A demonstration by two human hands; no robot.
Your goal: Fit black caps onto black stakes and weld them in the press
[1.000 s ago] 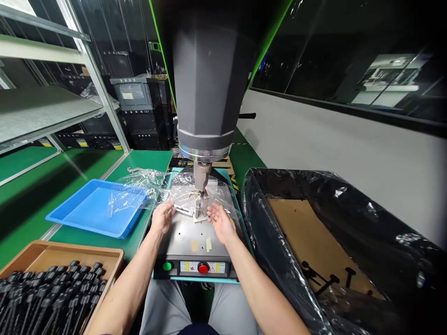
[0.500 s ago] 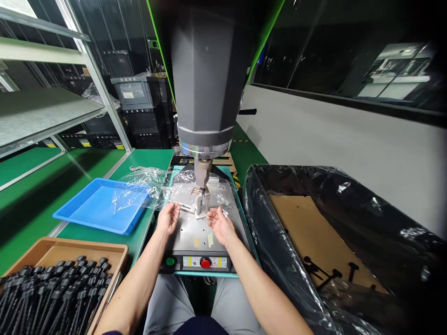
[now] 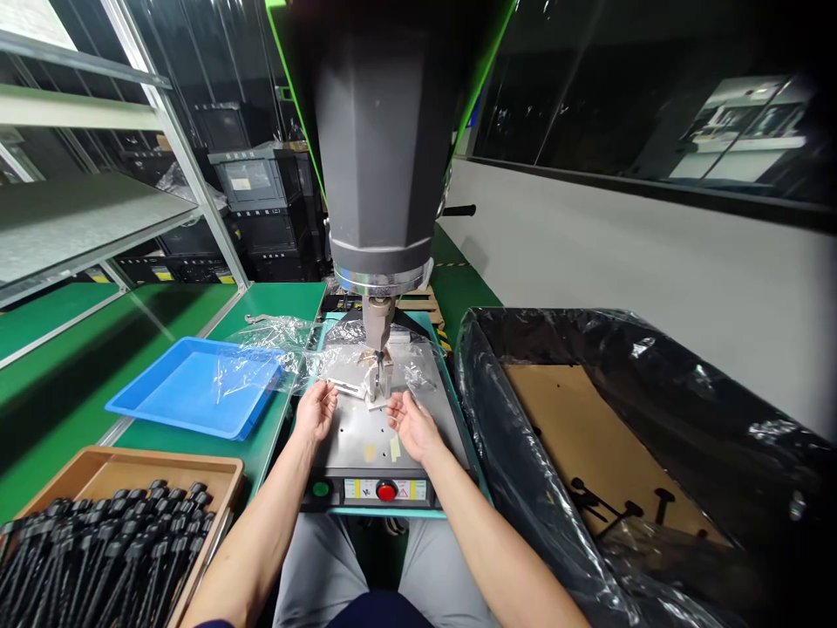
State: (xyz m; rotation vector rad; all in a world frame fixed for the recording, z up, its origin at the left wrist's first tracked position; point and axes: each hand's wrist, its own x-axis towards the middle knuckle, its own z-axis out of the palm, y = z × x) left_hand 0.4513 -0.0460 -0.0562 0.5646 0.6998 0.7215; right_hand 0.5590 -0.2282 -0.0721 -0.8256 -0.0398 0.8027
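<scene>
Silver metal plate (image 3: 357, 439) below, bare left hand (image 3: 316, 412) and right hand (image 3: 413, 426) curl loosely, grip unclear, flanking a grey steel tool (image 3: 377, 324) whose descent could pinch straying fingers.

machine (image 3: 385, 166) cut off @ pic top, label (image 3: 416, 489) fine txt too small

Over on the right, a pale wall (image 3: 628, 240) runs back beneath a dark window (image 3: 575, 96) with a bright patch showing in the glass. The floor (image 3: 469, 275) beside it is green, and at left a metal rack (image 3: 78, 218) stands near stacked crates (image 3: 265, 231) and glossy dark sheeting (image 3: 196, 52).
</scene>
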